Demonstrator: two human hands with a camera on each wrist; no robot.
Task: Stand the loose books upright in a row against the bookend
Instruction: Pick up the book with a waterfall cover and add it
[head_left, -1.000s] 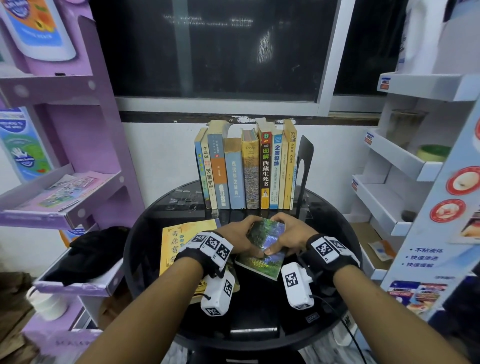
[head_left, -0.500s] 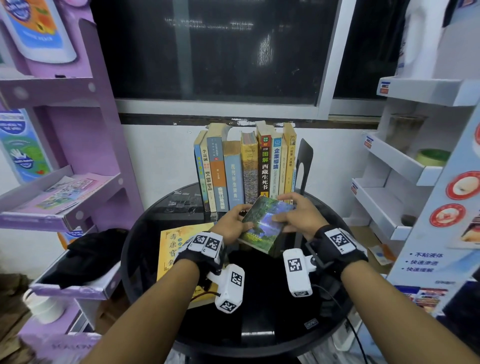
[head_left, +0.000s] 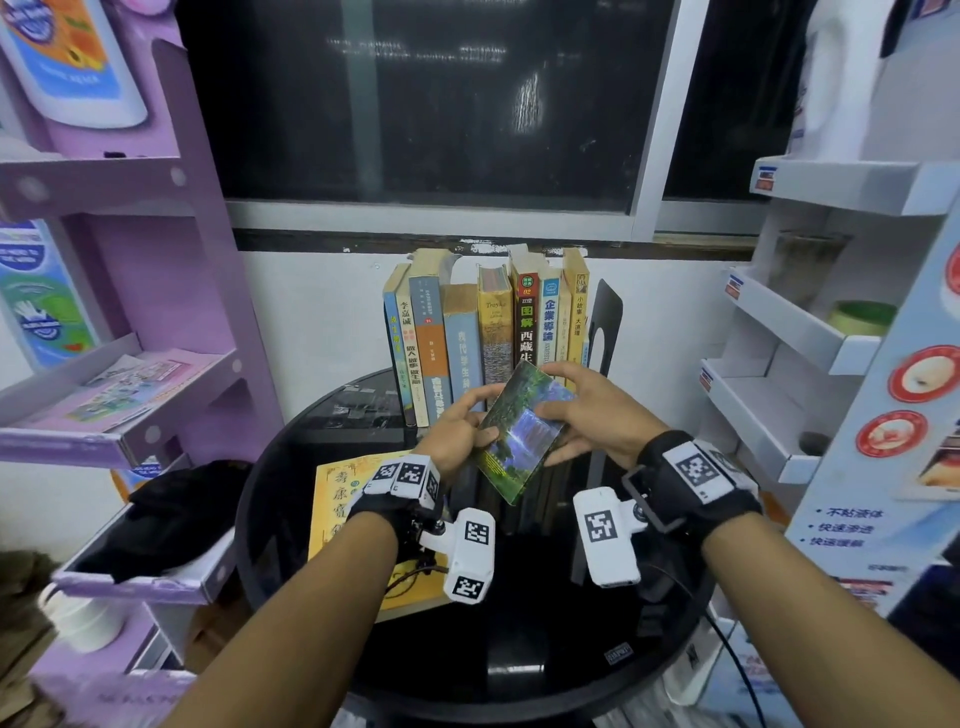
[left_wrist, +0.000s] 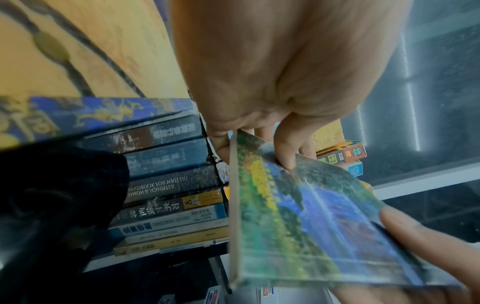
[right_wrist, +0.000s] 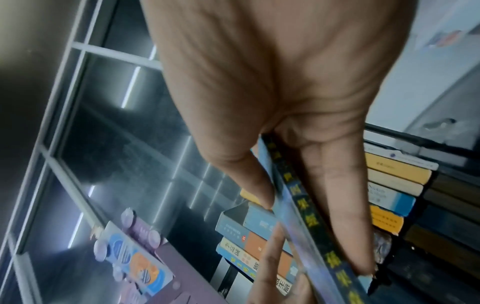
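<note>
On the near left of the dark surface lies a yellow book. Right of it, the left hand and right hand each pinch a small picture book, tilted, off the surface, just before the upright row of books and bookend.

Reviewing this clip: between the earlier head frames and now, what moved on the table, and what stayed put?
Both hands, left hand and right hand, have carried the waterfall-cover book up off the black table and away from the person, toward the standing row of books, tilting it more upright. Both kept hold throughout. The row, the black bookend and the yellow book lying flat stayed put.
</note>
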